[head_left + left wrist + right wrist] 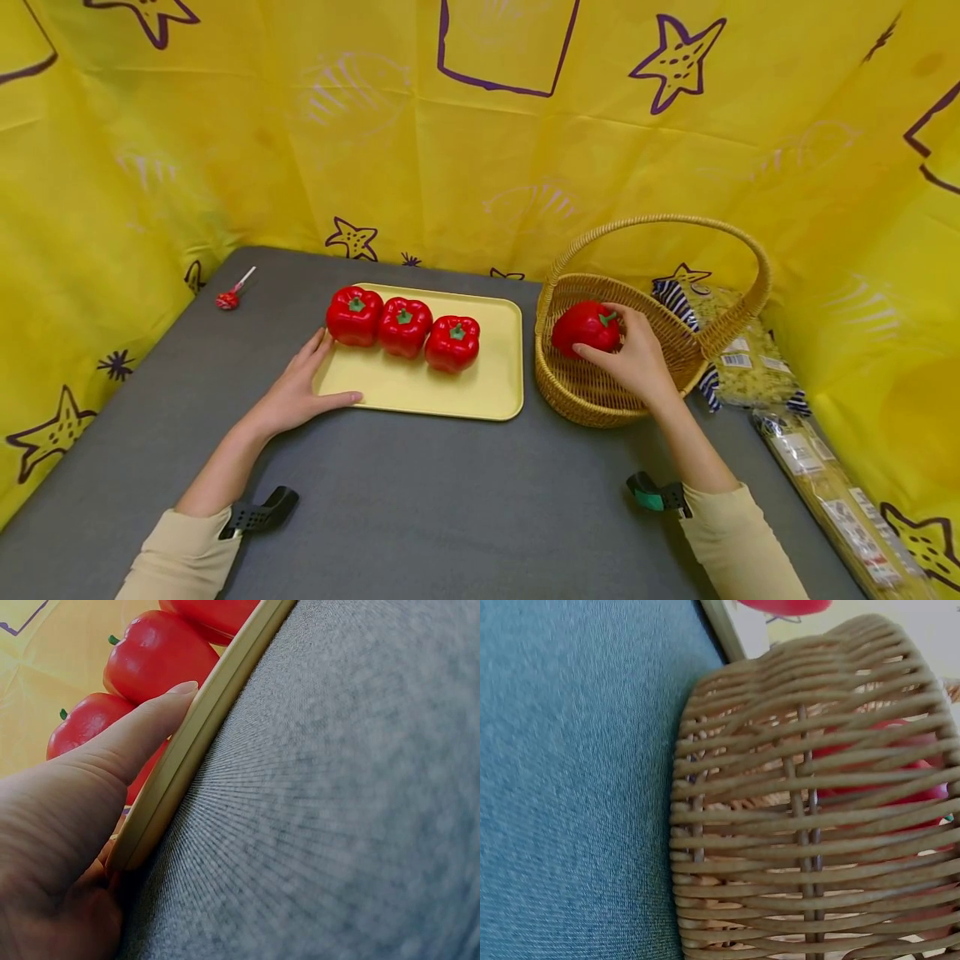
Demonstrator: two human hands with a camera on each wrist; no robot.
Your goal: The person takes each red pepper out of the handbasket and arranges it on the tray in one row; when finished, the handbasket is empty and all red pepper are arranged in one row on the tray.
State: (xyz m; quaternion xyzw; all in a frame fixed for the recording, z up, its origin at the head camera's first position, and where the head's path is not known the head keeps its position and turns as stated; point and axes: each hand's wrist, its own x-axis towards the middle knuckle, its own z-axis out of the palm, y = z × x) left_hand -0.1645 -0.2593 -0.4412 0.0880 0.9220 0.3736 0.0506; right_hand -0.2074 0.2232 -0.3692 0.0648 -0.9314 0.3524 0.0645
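A pale yellow tray [427,396] carries three red bell peppers with green stems: one on the left [352,323], one in the middle [406,335] and one on the right [452,354]. My left hand [292,393] holds the tray's near left corner, the thumb over the front rim [180,761] and the fingers along the left side. Inside the handled wicker basket [573,407], my right hand [636,357] grips another red bell pepper [579,327] between thumb and fingers. The right wrist view mostly shows the basket's woven wall [780,825], with red showing through its gaps.
A red lollipop [227,299] lies at the far left of the grey table [450,500]. Behind and right of the basket is a striped-edged bag [750,367]; a long clear package [840,508] lies along the right edge. Yellow patterned cloth [480,167] hangs around the table.
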